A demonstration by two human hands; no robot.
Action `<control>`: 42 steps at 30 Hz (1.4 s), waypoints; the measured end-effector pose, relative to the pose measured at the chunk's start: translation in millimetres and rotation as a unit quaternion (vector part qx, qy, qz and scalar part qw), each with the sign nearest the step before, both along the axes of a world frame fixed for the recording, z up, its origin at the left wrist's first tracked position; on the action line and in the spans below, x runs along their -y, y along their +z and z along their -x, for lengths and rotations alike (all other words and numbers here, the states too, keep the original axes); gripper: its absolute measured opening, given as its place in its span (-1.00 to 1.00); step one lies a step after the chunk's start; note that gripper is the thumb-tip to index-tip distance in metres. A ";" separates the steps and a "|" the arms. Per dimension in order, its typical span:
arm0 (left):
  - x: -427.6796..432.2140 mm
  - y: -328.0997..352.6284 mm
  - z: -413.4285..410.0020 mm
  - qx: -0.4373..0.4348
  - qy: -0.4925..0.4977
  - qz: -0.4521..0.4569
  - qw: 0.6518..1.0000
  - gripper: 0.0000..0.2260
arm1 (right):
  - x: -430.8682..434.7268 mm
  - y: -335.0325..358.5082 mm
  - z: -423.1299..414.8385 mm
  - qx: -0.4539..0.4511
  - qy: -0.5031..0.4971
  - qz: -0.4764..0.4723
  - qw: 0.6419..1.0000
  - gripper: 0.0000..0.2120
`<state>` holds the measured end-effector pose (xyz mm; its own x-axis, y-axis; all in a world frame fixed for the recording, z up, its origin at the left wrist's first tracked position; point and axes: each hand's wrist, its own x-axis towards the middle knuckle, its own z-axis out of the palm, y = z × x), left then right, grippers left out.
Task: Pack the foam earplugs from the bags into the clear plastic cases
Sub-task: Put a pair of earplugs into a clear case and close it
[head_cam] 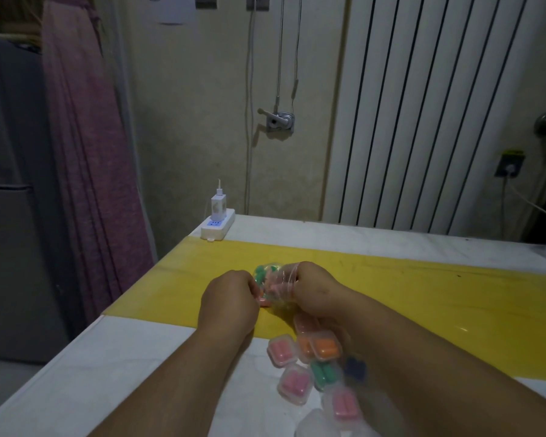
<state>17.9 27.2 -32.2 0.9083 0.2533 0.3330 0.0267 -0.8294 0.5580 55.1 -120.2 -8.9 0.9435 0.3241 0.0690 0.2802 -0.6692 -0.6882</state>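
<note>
Bag of foam earplugs gripped in curled fingers of left hand and right hand over a yellow mat on a white table; filled cases lie nearer, radiator and power strip behind.

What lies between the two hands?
In the head view, a clear bag of green and pink earplugs: the right hand grips it, the left hand touches its edge with curled fingers.
</note>
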 end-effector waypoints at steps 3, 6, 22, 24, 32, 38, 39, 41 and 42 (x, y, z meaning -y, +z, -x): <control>0.3 -0.7 -0.8 0.002 0.001 0.007 1.000 -0.94 | 0.4 -1.3 -3.6 -0.033 0.006 0.045 0.998 -0.83; -0.3 -1.0 -1.7 -0.004 -0.005 0.011 1.000 -0.92 | -4.2 -1.9 -4.8 -0.010 0.022 0.105 0.994 -0.79; -0.8 0.9 1.0 -0.014 -0.021 0.006 1.000 -0.91 | -18.5 -3.0 -1.4 0.077 0.031 0.226 0.971 -0.65; -1.5 -0.3 0.2 -0.009 -0.012 -0.001 1.000 -0.92 | -11.5 -0.9 -1.5 0.071 0.012 0.192 0.979 -0.76; -0.2 -1.4 0.2 -0.015 -0.015 -0.002 1.000 -0.89 | -4.5 -3.8 3.6 0.054 0.001 0.214 0.975 -0.78; 0.4 2.1 2.6 -0.016 -0.015 -0.008 1.000 -0.94 | -19.7 -2.8 12.2 0.086 0.002 0.257 0.963 -0.79; 0.3 2.6 2.6 -0.018 -0.016 -0.003 1.000 -0.94 | -19.2 -3.1 11.8 0.089 0.003 0.251 0.964 -0.79; -0.2 2.7 2.3 -0.023 -0.017 0.004 1.000 -0.92 | -21.0 -0.6 11.2 0.097 0.004 0.253 0.963 -0.78; -0.2 2.5 2.3 -0.025 -0.017 0.005 1.000 -0.93 | -23.1 2.5 12.2 0.089 0.010 0.260 0.962 -0.76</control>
